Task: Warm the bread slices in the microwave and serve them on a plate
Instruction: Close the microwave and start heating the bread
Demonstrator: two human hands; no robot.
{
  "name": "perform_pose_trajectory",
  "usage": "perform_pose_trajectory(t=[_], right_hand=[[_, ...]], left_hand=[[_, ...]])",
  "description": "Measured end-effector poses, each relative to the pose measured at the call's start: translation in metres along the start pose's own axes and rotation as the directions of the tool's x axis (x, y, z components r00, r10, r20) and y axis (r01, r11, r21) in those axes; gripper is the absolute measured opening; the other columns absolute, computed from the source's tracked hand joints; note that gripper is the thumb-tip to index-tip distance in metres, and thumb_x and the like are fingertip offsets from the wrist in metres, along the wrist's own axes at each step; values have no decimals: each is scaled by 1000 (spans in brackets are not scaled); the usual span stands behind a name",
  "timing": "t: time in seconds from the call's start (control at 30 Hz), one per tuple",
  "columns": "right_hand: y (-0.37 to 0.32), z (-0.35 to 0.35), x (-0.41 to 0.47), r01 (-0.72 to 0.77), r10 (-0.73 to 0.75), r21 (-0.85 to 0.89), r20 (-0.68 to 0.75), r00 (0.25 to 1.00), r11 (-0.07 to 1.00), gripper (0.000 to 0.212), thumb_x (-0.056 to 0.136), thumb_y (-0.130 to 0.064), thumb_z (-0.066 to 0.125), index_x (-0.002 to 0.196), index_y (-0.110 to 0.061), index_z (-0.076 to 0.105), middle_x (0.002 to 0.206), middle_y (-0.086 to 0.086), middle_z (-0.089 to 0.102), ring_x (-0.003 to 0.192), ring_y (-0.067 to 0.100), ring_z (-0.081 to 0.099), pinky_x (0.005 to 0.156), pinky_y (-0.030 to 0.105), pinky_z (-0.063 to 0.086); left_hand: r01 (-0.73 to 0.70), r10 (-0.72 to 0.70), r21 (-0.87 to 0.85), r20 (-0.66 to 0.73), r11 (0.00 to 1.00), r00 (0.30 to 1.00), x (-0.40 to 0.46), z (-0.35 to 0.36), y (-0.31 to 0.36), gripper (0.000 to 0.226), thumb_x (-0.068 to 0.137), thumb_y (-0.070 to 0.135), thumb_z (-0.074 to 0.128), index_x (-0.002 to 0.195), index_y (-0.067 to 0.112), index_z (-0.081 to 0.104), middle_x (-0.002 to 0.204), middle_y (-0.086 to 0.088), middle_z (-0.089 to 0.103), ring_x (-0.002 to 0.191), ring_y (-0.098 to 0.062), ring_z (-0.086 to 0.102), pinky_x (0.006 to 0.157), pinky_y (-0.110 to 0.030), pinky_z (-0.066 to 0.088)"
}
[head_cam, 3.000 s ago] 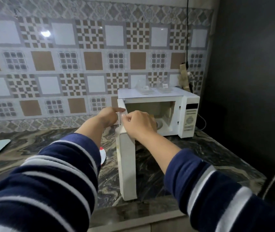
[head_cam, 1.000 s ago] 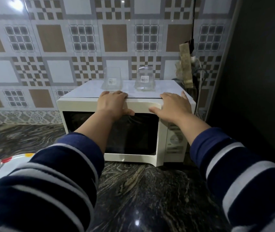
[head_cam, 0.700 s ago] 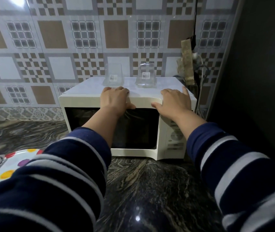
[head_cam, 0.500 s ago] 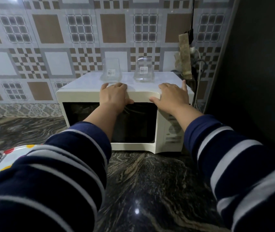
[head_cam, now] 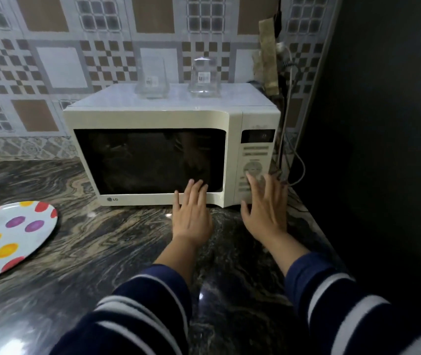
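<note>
Fingers (head_cam: pixel 254 185) of the right hand (head_cam: pixel 264 213) are spread and empty, their tips just at the lower part of the control panel (head_cam: pixel 255 165); whether they touch a button is hard to tell through the blur. Those of the left hand (head_cam: pixel 191 213) are likewise apart and hold nothing, hovering at the lower right corner of the door (head_cam: pixel 150 160), close to its edge. Both hands sit in front of the microwave (head_cam: pixel 171 144), whose door is shut and whose window is too dark to show the bread slices; they are presumably inside, since none lie on the spotted plate (head_cam: pixel 12 237) resting on the worktop (head_cam: pixel 101 252) well to the left. Warm bread should be light, soft and easily crushed, so it is best lifted by the crust edges with a loose pinch, or carried on whatever dish is under it. The door is stiff and wants a pull at its right edge. Two clear glass containers (head_cam: pixel 153 80) stand on the oven's top, fragile and liable to shift if the casing is jolted.
</note>
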State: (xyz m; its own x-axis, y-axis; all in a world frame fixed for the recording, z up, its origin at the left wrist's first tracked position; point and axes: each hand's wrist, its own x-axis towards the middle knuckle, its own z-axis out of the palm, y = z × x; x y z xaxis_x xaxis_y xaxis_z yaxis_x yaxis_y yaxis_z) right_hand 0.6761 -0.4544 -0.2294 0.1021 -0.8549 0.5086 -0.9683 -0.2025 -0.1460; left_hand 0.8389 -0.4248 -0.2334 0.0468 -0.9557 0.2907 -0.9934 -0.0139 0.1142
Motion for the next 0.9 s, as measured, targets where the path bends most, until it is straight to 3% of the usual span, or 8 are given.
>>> perform_pose_trajectory(t=[0.1, 0.23, 0.57, 0.7, 0.9], right_hand=[[10, 23, -20, -101, 103, -18, 207, 973, 995, 75, 94, -41, 46, 153, -32, 1, 157, 14, 11, 142, 35, 17, 116, 53, 16], [15, 37, -21, -146, 154, -52, 247, 957, 988, 72, 98, -45, 37, 151, -38, -11, 158, 12, 2, 142, 35, 11, 116, 54, 14], [9, 47, -1, -181, 201, -121, 191, 961, 976, 66, 99, -41, 36, 151, -40, -5, 148, 9, 21, 136, 33, 20, 116, 60, 0], [7, 41, -2, -199, 213, -105, 143, 967, 974, 66, 99, -39, 39, 152, -41, -1, 151, 10, 19, 139, 33, 18, 116, 61, 1], [9, 28, 10, -182, 185, -36, 115, 976, 983, 80, 98, -39, 42, 147, -42, -22, 158, 14, 18, 147, 34, 8, 114, 60, 0]], left_hand=[[37, -18, -100, 183, 994, 983, -11, 32, 2, 66, 98, 39, 32, 154, 18, 5, 162, 3, -1, 149, -14, -9, 120, -47, -4], [66, -36, -84, 321, 994, 946, -14, 59, 3, 69, 97, 54, 19, 155, 20, 1, 162, 6, -8, 148, -11, -10, 119, -48, -8], [81, -58, -73, 272, 994, 960, -13, 66, 2, 69, 95, 57, 18, 155, 24, 6, 162, 10, -3, 148, -8, -7, 120, -45, -7], [83, -59, -79, 267, 993, 962, -13, 65, 3, 69, 95, 57, 18, 154, 24, 6, 162, 9, -3, 148, -8, -7, 120, -45, -7], [79, -55, -88, 251, 993, 967, -15, 65, 3, 69, 95, 57, 18, 154, 25, 6, 162, 9, -2, 148, -8, -7, 120, -45, -7]])
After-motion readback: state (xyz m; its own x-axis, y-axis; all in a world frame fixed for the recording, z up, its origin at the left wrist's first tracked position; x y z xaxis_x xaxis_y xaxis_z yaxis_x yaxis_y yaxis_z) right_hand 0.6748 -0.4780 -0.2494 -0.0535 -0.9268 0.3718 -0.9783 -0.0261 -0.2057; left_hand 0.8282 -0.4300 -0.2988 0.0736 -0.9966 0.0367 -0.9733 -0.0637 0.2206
